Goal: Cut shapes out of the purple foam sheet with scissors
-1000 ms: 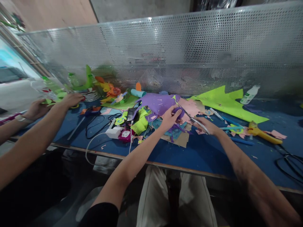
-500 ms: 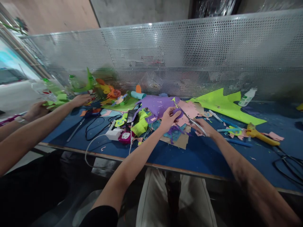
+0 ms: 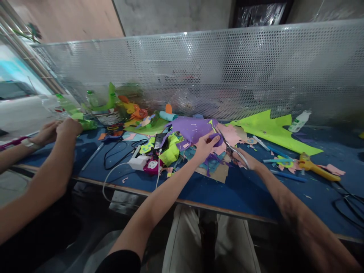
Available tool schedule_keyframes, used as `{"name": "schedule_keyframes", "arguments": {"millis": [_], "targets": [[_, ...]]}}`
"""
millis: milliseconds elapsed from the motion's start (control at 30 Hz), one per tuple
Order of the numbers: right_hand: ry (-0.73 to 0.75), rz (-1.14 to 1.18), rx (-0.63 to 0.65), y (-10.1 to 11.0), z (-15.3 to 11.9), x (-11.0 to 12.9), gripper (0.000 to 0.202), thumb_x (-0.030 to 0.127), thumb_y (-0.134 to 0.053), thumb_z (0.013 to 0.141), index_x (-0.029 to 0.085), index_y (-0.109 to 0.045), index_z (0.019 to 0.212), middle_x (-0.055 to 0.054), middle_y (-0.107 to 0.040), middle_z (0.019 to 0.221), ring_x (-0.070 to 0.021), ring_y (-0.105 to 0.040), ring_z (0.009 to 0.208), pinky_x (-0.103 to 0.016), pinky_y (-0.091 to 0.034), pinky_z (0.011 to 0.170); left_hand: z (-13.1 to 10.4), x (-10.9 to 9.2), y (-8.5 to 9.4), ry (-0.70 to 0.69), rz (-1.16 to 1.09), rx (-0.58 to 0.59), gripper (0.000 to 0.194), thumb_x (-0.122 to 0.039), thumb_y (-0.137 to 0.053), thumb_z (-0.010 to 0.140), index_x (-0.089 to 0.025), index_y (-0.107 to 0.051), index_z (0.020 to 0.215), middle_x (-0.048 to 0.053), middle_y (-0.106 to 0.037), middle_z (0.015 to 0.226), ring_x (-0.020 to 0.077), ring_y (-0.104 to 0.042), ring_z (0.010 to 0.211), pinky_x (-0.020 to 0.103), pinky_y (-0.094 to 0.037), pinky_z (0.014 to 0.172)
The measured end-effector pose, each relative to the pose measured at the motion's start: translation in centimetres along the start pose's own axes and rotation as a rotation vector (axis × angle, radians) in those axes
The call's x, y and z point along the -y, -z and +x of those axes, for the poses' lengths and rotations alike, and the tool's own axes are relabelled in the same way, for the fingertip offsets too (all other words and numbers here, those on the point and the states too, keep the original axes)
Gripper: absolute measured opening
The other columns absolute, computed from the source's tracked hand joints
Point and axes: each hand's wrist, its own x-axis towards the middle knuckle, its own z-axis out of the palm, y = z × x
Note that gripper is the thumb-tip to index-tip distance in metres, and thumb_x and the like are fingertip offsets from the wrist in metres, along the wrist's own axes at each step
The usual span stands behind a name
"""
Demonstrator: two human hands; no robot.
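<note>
My left hand (image 3: 207, 147) pinches a small purple piece (image 3: 214, 139) of felt or foam sheet between thumb and fingers. Closed round the handles of a pair of scissors (image 3: 226, 142) is my right hand (image 3: 243, 157). The scissors' blades point up and left, beside the purple piece. Behind my left hand lies a larger purple sheet (image 3: 189, 129) with ragged edges. Pink sheet scraps (image 3: 229, 132) spread just past the blades. Under my hands are purple shreds (image 3: 212, 161) and a brown cardboard piece (image 3: 217, 174).
A co-worker's hands (image 3: 61, 129) hold a green bottle (image 3: 87, 124) at the left. A lime-green sheet (image 3: 264, 125), a white glue bottle (image 3: 300, 121) and a yellow-handled glue gun (image 3: 320, 167) lie right. A white charger (image 3: 138, 162) sits left, before a perforated metal screen (image 3: 182, 72).
The co-worker's nearer hand has drawn back left from the basket to the other hand. My hands hold nearly the same place. The whole view has shifted slightly.
</note>
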Motion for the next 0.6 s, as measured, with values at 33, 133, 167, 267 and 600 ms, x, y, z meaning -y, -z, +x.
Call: {"name": "schedule_keyframes", "arguments": {"millis": [33,133,167,267,600], "targets": [[-0.003,-0.003,-0.009,0.0,0.0,0.0,0.057,0.079,-0.049,0.076,0.023,-0.052,0.089,0.005,-0.045,0.065,-0.0096,-0.043,0.045,-0.021,-0.036,0.037,0.0,0.1,0.1,-0.012,0.014,0.013,0.039,-0.048,-0.081,0.08,-0.015,-0.078,0.1,0.006,-0.075,0.091,0.0158,-0.066,0.085,0.028,-0.055,0.081],[-0.024,-0.027,-0.031,-0.1,0.0,0.1,0.058,0.08,-0.048,0.075,0.023,-0.051,0.085,0.006,-0.041,0.059,-0.0092,-0.04,0.041,-0.021,-0.032,0.035,0.2,0.3,0.3,-0.019,0.038,0.025,0.039,-0.049,-0.079,0.082,-0.015,-0.077,0.101,0.005,-0.074,0.09,0.0148,-0.066,0.083,0.027,-0.056,0.077],[-0.029,-0.037,-0.039,-0.1,0.1,0.1,0.057,0.079,-0.048,0.076,0.023,-0.051,0.085,0.007,-0.04,0.057,-0.009,-0.039,0.04,-0.021,-0.032,0.035,0.2,0.3,0.3,-0.017,0.049,0.022,0.039,-0.049,-0.079,0.082,-0.015,-0.076,0.101,0.005,-0.074,0.09,0.0146,-0.066,0.082,0.027,-0.056,0.077],[-0.052,-0.054,-0.068,-0.1,0.1,0.1,0.053,0.075,-0.051,0.079,0.023,-0.052,0.086,0.008,-0.037,0.054,-0.0084,-0.036,0.037,-0.022,-0.031,0.035,0.2,0.1,0.3,0.026,0.03,0.028,0.042,-0.05,-0.081,0.079,-0.014,-0.074,0.1,0.005,-0.074,0.089,0.0147,-0.069,0.082,0.027,-0.059,0.077],[0.024,-0.056,0.101,0.9,-0.2,0.2,0.058,0.079,-0.045,0.078,0.024,-0.054,0.092,0.001,-0.05,0.072,-0.0138,-0.046,0.057,-0.026,-0.043,0.05,-0.1,-1.5,0.3,0.255,-0.055,0.099,0.052,-0.05,-0.091,0.066,-0.011,-0.07,0.095,0.001,-0.069,0.068,0.0142,-0.068,0.06,0.029,-0.061,0.061]]}}
